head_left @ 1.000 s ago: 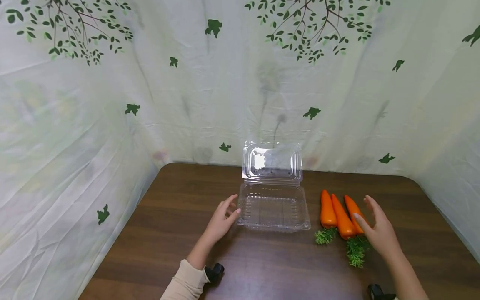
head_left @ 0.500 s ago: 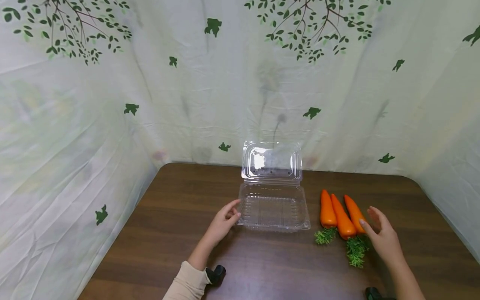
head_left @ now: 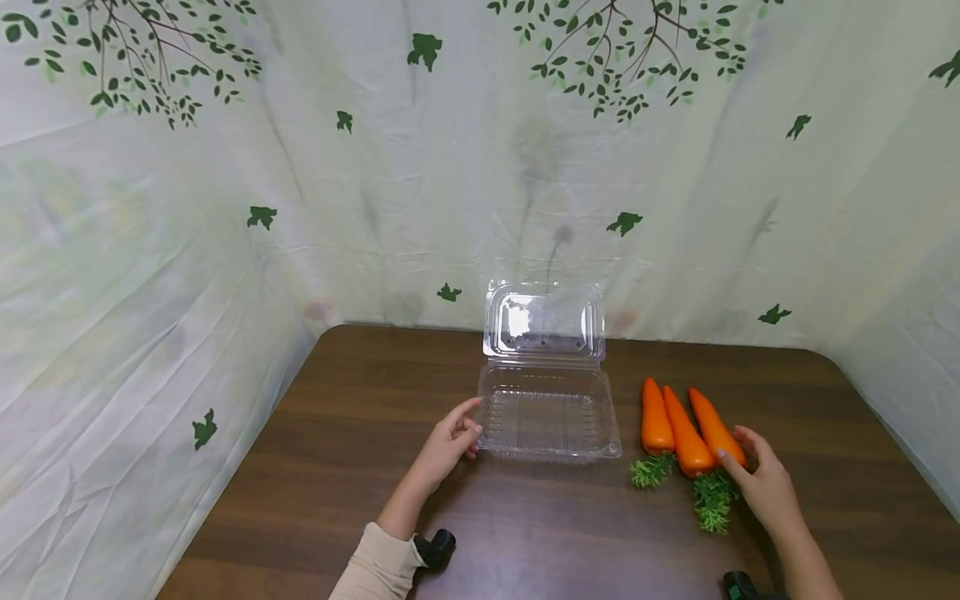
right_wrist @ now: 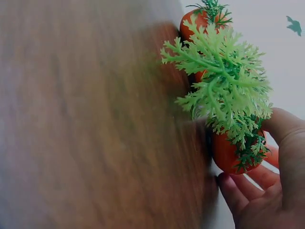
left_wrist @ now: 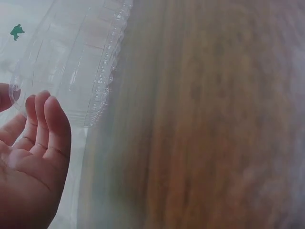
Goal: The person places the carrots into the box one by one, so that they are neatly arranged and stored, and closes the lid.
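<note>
A clear plastic clamshell container (head_left: 547, 417) stands with its lid (head_left: 543, 321) raised at the back. At its left side, my left hand (head_left: 446, 446) holds the rim with thumb and index finger; in the left wrist view the other fingers (left_wrist: 57, 119) are loosely bent beside the wall. Right of the container lie three orange carrots with leafy green tops. My right hand (head_left: 768, 483) grips the rightmost carrot (head_left: 716, 425), thumb on one side and fingers on the other. The middle carrot (head_left: 686, 437) and left carrot (head_left: 657, 417) lie close beside it. Green leaves (right_wrist: 224, 76) cover much of the carrots in the right wrist view.
The brown wooden table (head_left: 360, 383) has rounded far corners. A pale curtain (head_left: 375, 183) printed with leaves and branches hangs behind it and along both sides. Black wrist devices show at the left wrist (head_left: 435, 548) and the right wrist (head_left: 742, 586).
My right hand has come down and inward, and its fingers have closed round the rightmost carrot. My left hand has settled against the container's left rim. The container stays in place.
</note>
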`<action>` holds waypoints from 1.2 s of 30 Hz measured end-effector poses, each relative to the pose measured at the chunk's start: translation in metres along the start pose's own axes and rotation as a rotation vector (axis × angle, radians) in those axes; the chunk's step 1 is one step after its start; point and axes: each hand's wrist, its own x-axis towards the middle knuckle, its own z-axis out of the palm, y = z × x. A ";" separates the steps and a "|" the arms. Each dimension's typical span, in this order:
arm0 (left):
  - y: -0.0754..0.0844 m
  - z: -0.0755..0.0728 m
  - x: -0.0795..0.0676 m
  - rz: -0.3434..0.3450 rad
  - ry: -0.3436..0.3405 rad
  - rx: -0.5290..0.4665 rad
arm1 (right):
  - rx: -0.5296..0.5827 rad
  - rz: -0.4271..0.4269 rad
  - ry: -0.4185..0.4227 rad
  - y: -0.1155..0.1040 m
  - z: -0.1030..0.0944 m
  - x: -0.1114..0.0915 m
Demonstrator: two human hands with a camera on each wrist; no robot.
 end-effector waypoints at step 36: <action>-0.016 -0.001 0.003 -0.046 -0.018 -0.212 | 0.246 0.073 0.362 -0.034 0.003 -0.005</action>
